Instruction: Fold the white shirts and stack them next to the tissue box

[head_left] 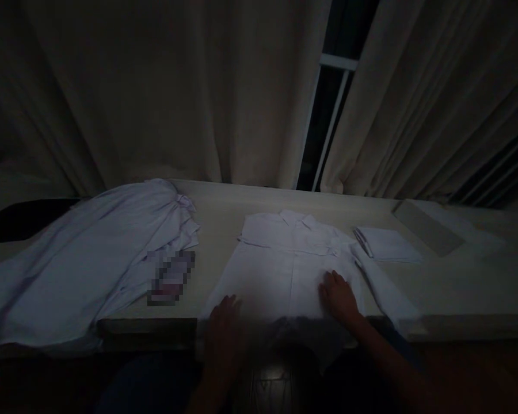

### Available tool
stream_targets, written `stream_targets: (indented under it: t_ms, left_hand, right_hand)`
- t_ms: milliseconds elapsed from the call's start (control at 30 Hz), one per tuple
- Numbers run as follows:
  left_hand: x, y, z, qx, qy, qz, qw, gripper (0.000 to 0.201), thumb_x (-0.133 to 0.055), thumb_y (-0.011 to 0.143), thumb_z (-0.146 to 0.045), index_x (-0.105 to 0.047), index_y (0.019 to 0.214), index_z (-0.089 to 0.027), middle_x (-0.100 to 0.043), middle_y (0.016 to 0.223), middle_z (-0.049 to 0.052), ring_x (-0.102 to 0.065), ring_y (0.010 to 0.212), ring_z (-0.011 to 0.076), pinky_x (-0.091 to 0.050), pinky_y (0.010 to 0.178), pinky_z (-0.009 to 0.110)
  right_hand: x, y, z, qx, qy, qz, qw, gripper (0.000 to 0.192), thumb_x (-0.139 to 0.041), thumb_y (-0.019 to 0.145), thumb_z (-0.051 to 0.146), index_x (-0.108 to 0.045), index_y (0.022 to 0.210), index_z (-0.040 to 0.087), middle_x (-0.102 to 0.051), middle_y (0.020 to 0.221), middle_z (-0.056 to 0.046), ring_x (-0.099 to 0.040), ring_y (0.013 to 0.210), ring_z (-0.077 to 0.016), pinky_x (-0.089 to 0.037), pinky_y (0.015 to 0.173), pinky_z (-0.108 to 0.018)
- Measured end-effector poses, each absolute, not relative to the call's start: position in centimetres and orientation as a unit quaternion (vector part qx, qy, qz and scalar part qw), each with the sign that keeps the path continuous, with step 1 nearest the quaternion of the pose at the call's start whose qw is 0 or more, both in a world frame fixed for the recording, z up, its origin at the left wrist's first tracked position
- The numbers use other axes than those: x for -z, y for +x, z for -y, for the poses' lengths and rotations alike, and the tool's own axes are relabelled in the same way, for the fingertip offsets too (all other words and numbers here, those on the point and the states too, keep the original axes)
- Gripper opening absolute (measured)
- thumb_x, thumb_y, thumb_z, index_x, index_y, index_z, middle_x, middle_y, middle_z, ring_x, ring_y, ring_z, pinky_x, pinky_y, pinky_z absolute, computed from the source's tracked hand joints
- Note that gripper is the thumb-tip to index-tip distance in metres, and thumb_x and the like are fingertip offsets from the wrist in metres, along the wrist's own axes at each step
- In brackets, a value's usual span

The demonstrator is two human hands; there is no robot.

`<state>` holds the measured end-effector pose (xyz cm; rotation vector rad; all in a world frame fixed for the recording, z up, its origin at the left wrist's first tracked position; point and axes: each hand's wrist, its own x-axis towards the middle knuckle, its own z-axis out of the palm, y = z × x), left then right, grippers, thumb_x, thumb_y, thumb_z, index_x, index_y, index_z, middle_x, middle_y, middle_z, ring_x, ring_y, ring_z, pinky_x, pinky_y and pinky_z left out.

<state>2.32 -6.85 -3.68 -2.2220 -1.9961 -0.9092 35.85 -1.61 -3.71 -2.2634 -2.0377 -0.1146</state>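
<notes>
Smoothing step, I judge: left hand (225,322) and right hand (337,296) press open-fingered on the white cotton collared shirt (293,259); folding needs a sleeve gripped.

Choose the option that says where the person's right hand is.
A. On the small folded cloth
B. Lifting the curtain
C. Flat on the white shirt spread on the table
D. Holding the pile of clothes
C: the right hand lies palm down on the white shirt spread on the table.

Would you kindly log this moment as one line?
left hand: flat on white shirt | right hand: flat on shirt | folded cloth right | garment pile left
</notes>
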Motion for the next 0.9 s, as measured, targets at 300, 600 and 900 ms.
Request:
stream_targets:
  t_ms: [300, 600, 900]
  left_hand:
    - [3.7, 5.9, -1.6, 0.105, -0.815, 0.57, -0.013, 0.064, -0.035, 0.091, -0.062, -0.035, 0.148, -0.033, -0.024, 0.159, 0.008, -0.015, 0.147, 0.0375, -0.012, 0.114, 0.061]
    - [3.4, 5.2, -0.2, 0.044, -0.766, 0.641, -0.029, 0.074, -0.034, 0.087, -0.069, -0.04, 0.147, -0.025, -0.029, 0.156, 0.017, -0.021, 0.143, 0.044, -0.019, 0.108, 0.067]
    - [-1.6, 13.0, -8.6, 0.059, -0.868, 0.492, 0.009, 0.05, -0.028, 0.097, -0.043, -0.048, 0.14, -0.028, -0.034, 0.156, 0.006, -0.024, 0.145, 0.029, -0.018, 0.115, 0.051]
  right_hand:
    - [4.5, 38.9, -0.6, 0.021, -0.685, 0.727, 0.048, 0.059, -0.024, 0.102, 0.042, -0.033, 0.15, 0.009, -0.024, 0.157, -0.017, -0.018, 0.146, -0.0295, -0.015, 0.116, -0.047]
    - [-0.1, 37.2, -4.6, -0.035, -0.632, 0.773, 0.044, 0.054, -0.039, 0.096, 0.033, -0.039, 0.146, 0.013, -0.036, 0.153, -0.014, -0.033, 0.14, -0.0263, -0.032, 0.108, -0.042]
    - [0.1, 37.1, 4.9, -0.01, -0.7, 0.713, 0.041, 0.035, -0.039, 0.095, 0.029, -0.065, 0.114, 0.014, -0.066, 0.112, -0.02, -0.06, 0.106, -0.0312, -0.041, 0.094, -0.046]
